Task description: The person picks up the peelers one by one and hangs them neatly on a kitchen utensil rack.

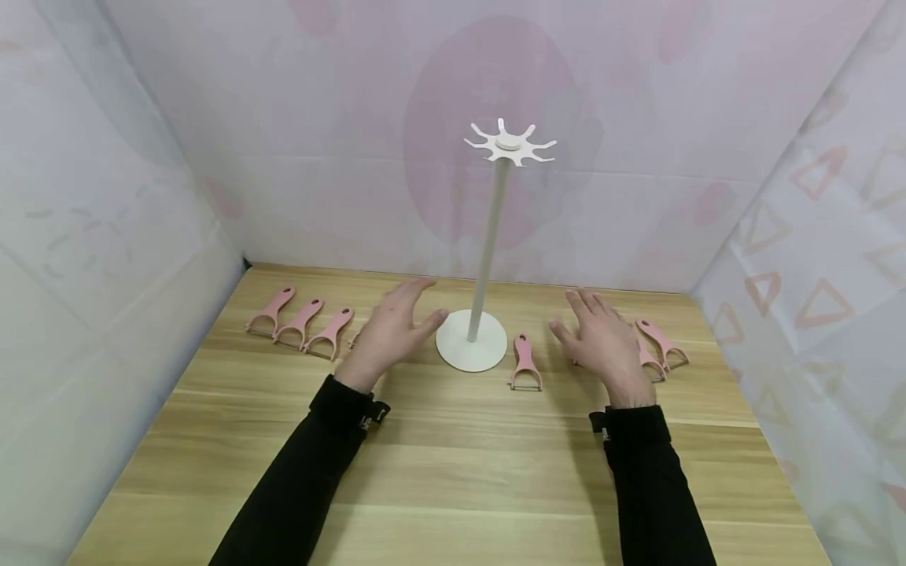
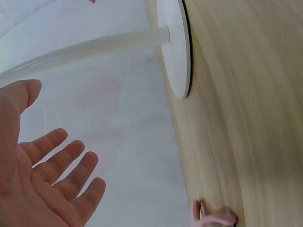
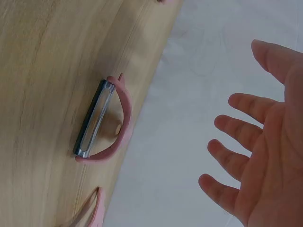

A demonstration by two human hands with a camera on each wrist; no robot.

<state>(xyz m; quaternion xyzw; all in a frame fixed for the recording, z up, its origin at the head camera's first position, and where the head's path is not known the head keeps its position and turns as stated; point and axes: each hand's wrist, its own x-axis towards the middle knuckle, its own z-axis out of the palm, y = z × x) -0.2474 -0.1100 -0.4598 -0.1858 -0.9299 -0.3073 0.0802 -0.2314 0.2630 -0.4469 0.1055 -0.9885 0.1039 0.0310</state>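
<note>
A white stand (image 1: 488,259) rises from a round base, topped by a ring of upturned hooks (image 1: 510,145) with nothing hung on them. To the left of its base, my left hand (image 1: 389,330) hovers with extended fingers and a raised thumb, holding nothing. It partly covers a pink peeler at the end of a row of pink peelers (image 1: 329,334). My right hand (image 1: 602,342) is spread on the other side, also holding nothing, above a peeler (image 3: 124,125) that it mostly hides in the head view. One peeler (image 1: 524,362) lies between the base and this hand.
Two more pink peelers, one of them (image 1: 661,342) farthest right, lie beyond the right hand. The wooden table (image 1: 453,487) meets a pale patterned cloth (image 1: 340,204) at the back. Similar cloth walls stand at both sides.
</note>
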